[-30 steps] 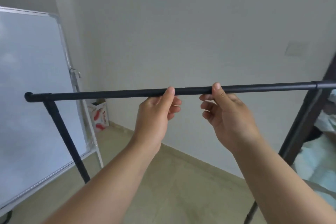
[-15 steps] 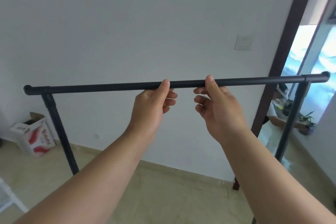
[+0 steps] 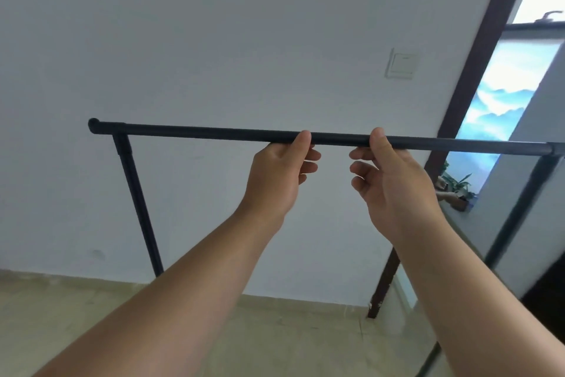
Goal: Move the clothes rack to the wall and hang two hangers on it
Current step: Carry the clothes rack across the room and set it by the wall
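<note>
Clothes rack [image 3: 214, 133] before wall [image 3: 214, 40]; top bar pinched mid-span by left hand [image 3: 275, 178] and right hand [image 3: 394, 190], fingers curled loosely — frame judged light, rigid, smooth; central hold keeps balance.

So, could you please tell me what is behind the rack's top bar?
Behind the top bar is a plain white wall with a light switch, and a dark door frame at right. Both hands grip the bar, covering short stretches of it.
</note>
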